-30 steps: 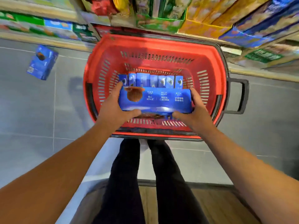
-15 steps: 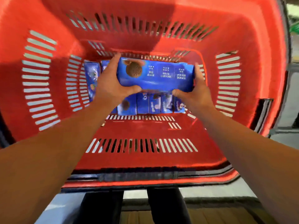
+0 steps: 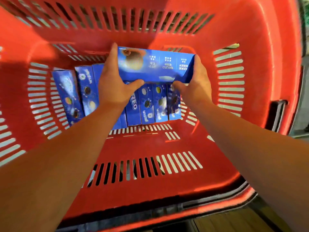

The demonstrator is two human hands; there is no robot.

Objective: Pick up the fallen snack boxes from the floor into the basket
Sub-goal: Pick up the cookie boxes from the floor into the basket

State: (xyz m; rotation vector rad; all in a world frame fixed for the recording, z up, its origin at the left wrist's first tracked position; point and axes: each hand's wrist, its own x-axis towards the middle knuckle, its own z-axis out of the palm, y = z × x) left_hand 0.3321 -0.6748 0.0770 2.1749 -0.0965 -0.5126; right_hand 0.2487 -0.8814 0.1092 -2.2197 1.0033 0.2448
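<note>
Fingers of both hands grip one blue snack box (image 3: 156, 66), held flat w/ its long side across the basket. Left hand (image 3: 115, 82) wraps the box's left end, fingers up the far side, thumb hooked under the near edge. Right hand (image 3: 194, 82) clamps the right end the same way, thumb under the near edge. Box sits inside the red basket (image 3: 260, 47), above a row of blue boxes (image 3: 147, 106) standing on edge side by side along the basket's far wall, from near the left wall to approx. the middle-right. Whether the held box touches the row: can't tell. Near half of the basket floor shows bare slots.
</note>
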